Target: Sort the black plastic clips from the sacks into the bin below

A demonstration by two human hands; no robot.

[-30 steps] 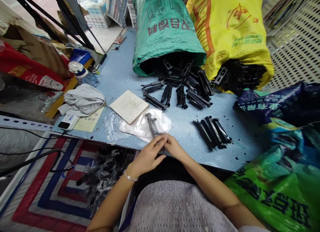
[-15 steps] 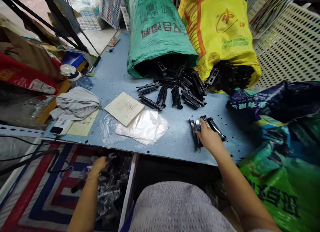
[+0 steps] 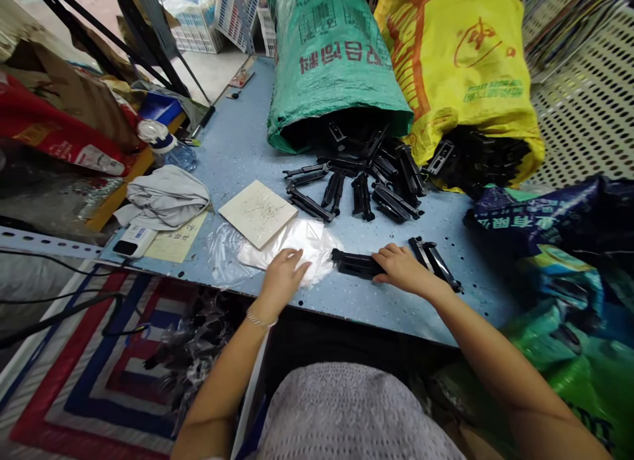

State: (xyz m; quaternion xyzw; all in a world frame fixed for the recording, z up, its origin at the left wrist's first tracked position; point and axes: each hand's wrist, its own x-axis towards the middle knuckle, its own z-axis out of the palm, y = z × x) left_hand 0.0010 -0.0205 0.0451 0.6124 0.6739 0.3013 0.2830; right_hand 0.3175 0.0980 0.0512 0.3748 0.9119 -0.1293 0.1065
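Note:
My right hand (image 3: 400, 267) is closed on one end of a long black plastic-and-metal part (image 3: 357, 264), which lies level just over the blue table (image 3: 321, 303). My left hand (image 3: 283, 275) rests on a stack of clear plastic bags (image 3: 317, 248), thumb and fingers apart. A cream square tile (image 3: 258, 214) with small bits on it weighs down the bags' far left side. Beside my right hand lie more black parts (image 3: 440, 263). Beyond, several like them (image 3: 364, 192) are heaped at the mouth of a green woven sack (image 3: 337, 63).
A yellow sack (image 3: 465, 63) of black parts stands at the back right. On the left are a grey cloth (image 3: 168, 197), a white device (image 3: 135, 240) and a water bottle (image 3: 168, 146). Bagged parts (image 3: 198, 354) fill a space below the table's front edge.
My left hand has risen from the bagged parts below the table to the plastic bags. My right hand has brought a black part leftwards and turned it sideways.

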